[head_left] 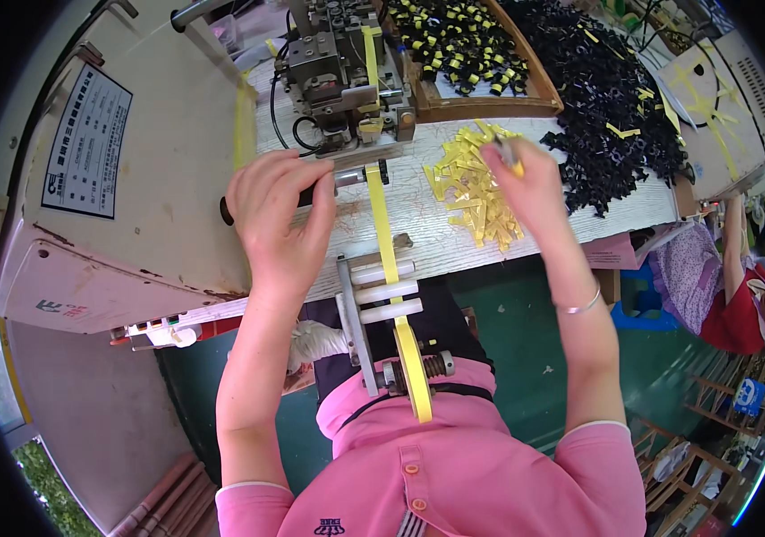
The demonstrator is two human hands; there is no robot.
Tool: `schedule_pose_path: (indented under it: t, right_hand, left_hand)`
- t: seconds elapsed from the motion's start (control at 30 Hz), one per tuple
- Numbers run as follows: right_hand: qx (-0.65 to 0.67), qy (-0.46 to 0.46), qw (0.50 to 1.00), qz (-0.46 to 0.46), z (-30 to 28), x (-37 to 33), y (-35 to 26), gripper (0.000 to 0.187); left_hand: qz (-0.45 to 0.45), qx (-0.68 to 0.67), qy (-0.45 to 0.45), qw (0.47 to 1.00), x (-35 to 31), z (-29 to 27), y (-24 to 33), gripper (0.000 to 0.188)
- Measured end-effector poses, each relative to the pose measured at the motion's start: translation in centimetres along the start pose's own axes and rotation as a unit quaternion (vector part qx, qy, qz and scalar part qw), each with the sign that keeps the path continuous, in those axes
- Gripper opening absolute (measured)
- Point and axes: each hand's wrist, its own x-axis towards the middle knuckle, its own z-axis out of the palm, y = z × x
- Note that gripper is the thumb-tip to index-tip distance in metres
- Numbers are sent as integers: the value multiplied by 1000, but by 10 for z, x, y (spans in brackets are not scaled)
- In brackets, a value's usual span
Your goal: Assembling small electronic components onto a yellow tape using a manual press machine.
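My left hand (280, 215) is wrapped round a dark handle (229, 211) with a metal shaft. A yellow ribbon (382, 224) passes over the shaft's far end. My right hand (530, 183) is closed above a heap of short yellow strips (476, 192). Between its fingers shows something small, grey and yellow, too blurred to name. From a yellow roll (414, 376) close to my body, the ribbon runs past white rollers (390, 291) toward a metal machine (338, 89).
A wooden tray (490, 109) of black parts with yellow bands stands at the back. Loose black parts (620, 148) are heaped on its right. A big beige housing (168, 179) borders the left side. Another person (736, 300) sits at far right.
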Motion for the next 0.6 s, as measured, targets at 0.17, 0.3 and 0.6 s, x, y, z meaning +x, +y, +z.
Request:
schedule_pose_path:
  t: [0.17,0.3,0.6]
  right_hand:
    - [-184,-51,980,-49,3,39,47,20]
    - [-219,-69,972,-56,6,46,49,18]
    - [26,29,999,0,-16,47,50,14]
  left_hand:
    - [1,-5,-6,1000,-1,2,1,17]
    - [-10,3,-19,1000,-2,0,0,15]
    - [-8,-3,-26,1000,-1,1,2,16]
